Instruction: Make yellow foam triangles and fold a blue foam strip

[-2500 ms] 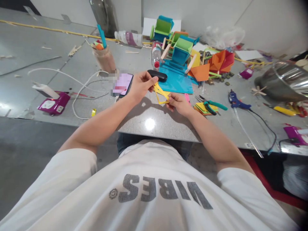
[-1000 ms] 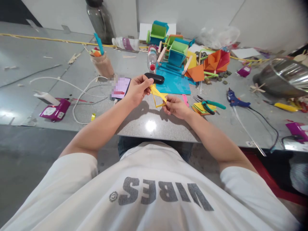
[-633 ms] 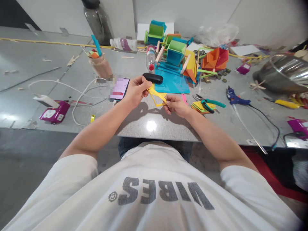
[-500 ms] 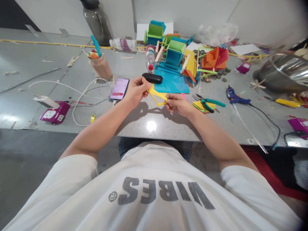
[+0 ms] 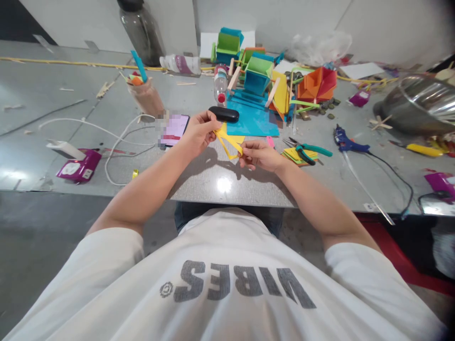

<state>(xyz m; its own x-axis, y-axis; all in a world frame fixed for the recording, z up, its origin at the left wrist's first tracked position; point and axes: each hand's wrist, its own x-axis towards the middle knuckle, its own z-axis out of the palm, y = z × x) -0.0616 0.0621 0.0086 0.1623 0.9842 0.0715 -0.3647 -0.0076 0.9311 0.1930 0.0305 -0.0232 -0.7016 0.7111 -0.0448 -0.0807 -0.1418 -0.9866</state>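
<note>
Between my two hands is a folded yellow piece, bent into an open frame shape above the table. My left hand pinches its upper left end between thumb and fingers. The lower right corner is gripped by the fingertips of my right hand. Just behind lie a black oblong case and a blue sheet. A phone rests beside my left wrist. To the right of my right hand are colored sheets with teal-handled pliers on them.
Colorful folded pieces with wooden sticks stand at the back. A blue glue gun and a metal bowl are on the right. Bottles, a stick holder and a purple power adapter are also on the table.
Both hands have shifted slightly left with the yellow piece. The piece has tilted, and its opening looks longer and narrower. The camera view has also shifted slightly.
</note>
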